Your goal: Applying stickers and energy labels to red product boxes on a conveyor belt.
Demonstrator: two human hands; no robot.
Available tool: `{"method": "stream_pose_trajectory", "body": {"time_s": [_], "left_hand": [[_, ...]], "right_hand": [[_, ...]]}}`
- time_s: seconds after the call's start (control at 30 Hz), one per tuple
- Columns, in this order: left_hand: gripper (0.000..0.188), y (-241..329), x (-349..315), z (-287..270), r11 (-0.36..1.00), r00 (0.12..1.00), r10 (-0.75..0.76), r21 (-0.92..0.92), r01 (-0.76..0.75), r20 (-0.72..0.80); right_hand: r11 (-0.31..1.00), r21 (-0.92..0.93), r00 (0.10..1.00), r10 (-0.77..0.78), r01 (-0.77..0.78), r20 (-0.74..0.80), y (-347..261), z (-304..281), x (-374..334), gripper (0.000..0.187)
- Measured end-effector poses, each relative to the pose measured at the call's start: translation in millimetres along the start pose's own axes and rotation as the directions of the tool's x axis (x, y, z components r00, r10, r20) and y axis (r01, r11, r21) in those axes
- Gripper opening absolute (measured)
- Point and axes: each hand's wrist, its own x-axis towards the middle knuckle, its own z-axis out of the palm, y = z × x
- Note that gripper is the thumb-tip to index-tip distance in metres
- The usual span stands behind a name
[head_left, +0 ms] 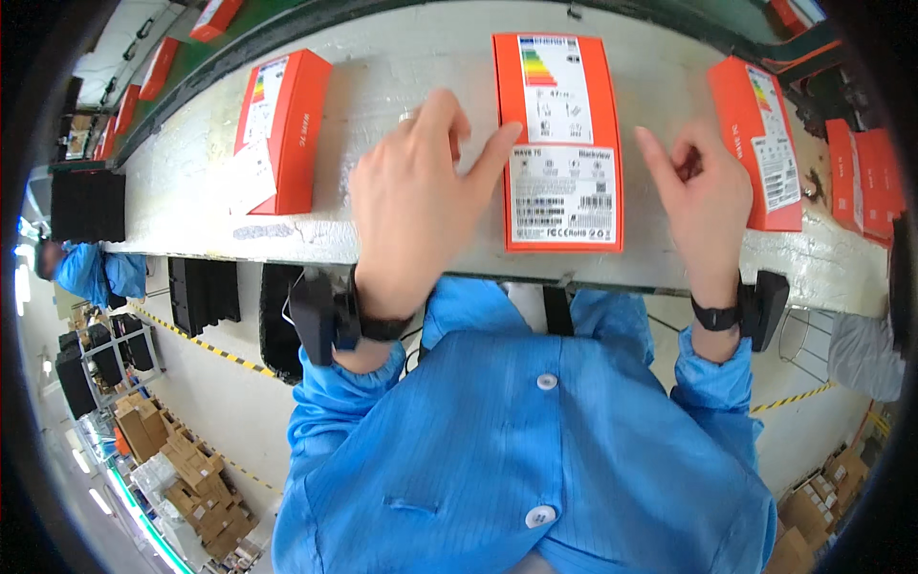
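Note:
An orange-red phone box [560, 143] lies on the workbench in front of me, its face carrying a white label with barcodes and a colour-striped energy label above. My left hand [411, 196] is over the bench at the box's left side, fingers bent and thumb spread apart, the thumb tip at the box's left edge. Whether it presses on the box I cannot tell. Between this box and a similar box on the right [762, 143] is my right hand [706, 187], thumb stretched out and fingers loosely curled, holding nothing. Each wrist wears a black strap with a black device.
Left on the bench, another orange-red box [289, 134] has a white label sheet [253, 179] partly loose on its side. More orange boxes [861, 182] stand far right, others along the green strip at the back. Cartons [186, 474] and a person in blue [91, 273] are off left.

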Motion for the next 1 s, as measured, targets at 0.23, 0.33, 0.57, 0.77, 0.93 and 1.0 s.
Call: {"method": "stream_pose_trajectory", "body": {"time_s": [0.23,0.33,0.57,0.77,0.93,1.0], "left_hand": [[0.056,-29,62,41,0.663,0.988,0.108,-0.748,0.010,0.109],[0.048,-24,25,23,0.698,0.978,-0.151,-0.685,0.210,0.145],[0.026,-13,-34,3,0.761,0.984,-0.143,-0.624,0.178,0.107],[0.014,-39,-46,-14,0.721,0.964,-0.261,-0.651,0.236,0.060],[0.020,-32,-25,-9,0.773,0.976,-0.185,-0.597,0.217,0.115],[0.026,-22,-12,-7,0.773,0.989,-0.086,-0.619,0.142,0.119]], "right_hand": [[0.895,0.008,0.865,-0.434,0.447,0.253,-56,-4,-21,0.072],[0.890,-0.391,0.935,-0.097,0.235,0.342,-15,-30,-8,0.081],[0.745,-0.044,0.608,-0.506,0.665,0.612,-18,-34,24,0.091],[0.704,-0.007,0.641,-0.643,0.711,0.418,57,-68,156,0.090],[0.728,-0.479,0.871,-0.418,0.491,0.257,124,-90,285,0.090],[0.714,-0.630,0.947,-0.297,0.305,0.121,140,-92,292,0.076]]}}
